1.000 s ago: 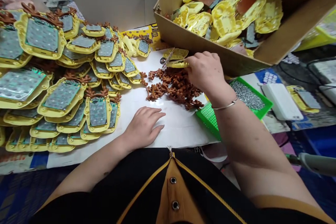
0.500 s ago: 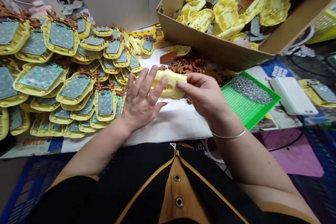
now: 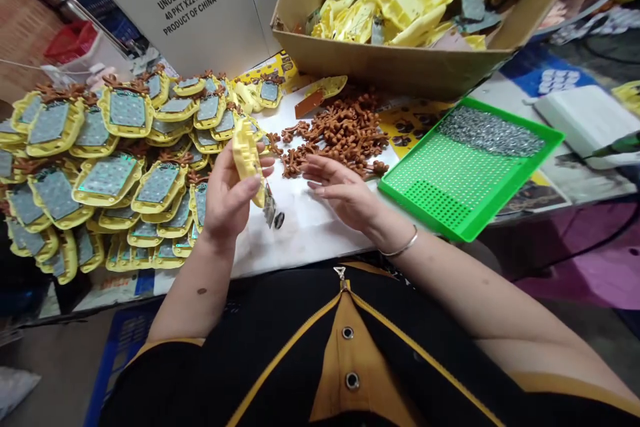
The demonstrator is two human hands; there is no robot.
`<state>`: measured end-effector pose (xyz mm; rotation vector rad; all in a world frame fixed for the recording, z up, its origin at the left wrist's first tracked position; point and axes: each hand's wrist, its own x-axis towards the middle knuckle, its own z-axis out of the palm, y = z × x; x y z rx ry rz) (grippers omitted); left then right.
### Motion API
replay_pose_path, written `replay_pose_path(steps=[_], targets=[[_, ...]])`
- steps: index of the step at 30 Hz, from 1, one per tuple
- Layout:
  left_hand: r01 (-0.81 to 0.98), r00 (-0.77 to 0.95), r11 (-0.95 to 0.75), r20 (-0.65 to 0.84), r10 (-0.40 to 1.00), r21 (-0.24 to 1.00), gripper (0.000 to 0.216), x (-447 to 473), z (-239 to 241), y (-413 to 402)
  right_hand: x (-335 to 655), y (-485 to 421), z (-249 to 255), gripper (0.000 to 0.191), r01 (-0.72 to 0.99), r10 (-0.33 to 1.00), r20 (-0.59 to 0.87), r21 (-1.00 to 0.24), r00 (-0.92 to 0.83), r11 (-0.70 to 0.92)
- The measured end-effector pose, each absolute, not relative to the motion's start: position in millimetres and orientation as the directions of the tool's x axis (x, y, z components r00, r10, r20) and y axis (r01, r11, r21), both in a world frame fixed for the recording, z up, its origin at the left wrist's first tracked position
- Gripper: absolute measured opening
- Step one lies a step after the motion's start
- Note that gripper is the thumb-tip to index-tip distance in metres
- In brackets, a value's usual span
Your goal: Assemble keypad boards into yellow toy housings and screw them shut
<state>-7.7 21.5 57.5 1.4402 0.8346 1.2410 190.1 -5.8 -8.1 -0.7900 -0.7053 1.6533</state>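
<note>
My left hand (image 3: 227, 197) grips a yellow plastic shell (image 3: 246, 153), tilted on edge between thumb and fingers. From its lower end dangles a small part with a round black piece (image 3: 279, 220), perhaps a speaker on wires. My right hand (image 3: 345, 193) is apart from the shell, fingers stretched out with nothing in them. Just beyond it lies a heap of brown antler-shaped pieces (image 3: 345, 130) on white paper (image 3: 300, 230). To the left are stacked many yellow shells fitted with grey-covered circuit boards (image 3: 107, 175) and brown antlers.
A green perforated tray (image 3: 425, 203) with small metal screws (image 3: 493, 130) lies at the right. Behind stands an open cardboard box (image 3: 380, 70) of yellow shells and boards. A printed white carton (image 3: 200, 20) is at the back, and a white block-shaped object (image 3: 585, 117) at far right.
The yellow shell has passed from my right hand to my left and turned on edge, its dangling part now showing. My right hand has let go and opened. The view has shifted.
</note>
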Motion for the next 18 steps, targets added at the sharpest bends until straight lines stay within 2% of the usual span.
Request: replay_pose_path(steps=[4,7,9,12,18], targets=[[-0.285,0.183,-0.135,0.193,0.964,0.949,0.053,-0.4,66.5,15.8,171.6,-12.1,-21.8,0.074,-0.606,0.869,-0.245,-0.636,-0.429,-0.478],[-0.329,0.122,-0.115,0.162,0.979,0.937,0.049,3.3,68.6,16.7,164.0,-17.0,-24.0,0.077,-0.574,0.795,-0.222,-0.586,-0.565,-0.572],[-0.34,0.066,-0.116,0.147,0.987,0.933,0.046,4.5,67.7,19.0,161.3,-19.3,-23.4,0.075,-0.579,0.788,-0.192,-0.581,-0.586,-0.572],[-0.338,-0.015,-0.154,0.158,0.987,0.928,0.041,5.7,65.5,21.7,158.6,-20.0,-24.0,0.068,-0.614,0.834,-0.177,-0.601,-0.523,-0.512],[-0.326,-0.098,-0.182,0.158,0.983,0.928,0.04,9.8,62.3,18.4,154.0,-16.9,-32.9,0.058,-0.539,0.909,-0.162,-0.76,-0.383,-0.363]])
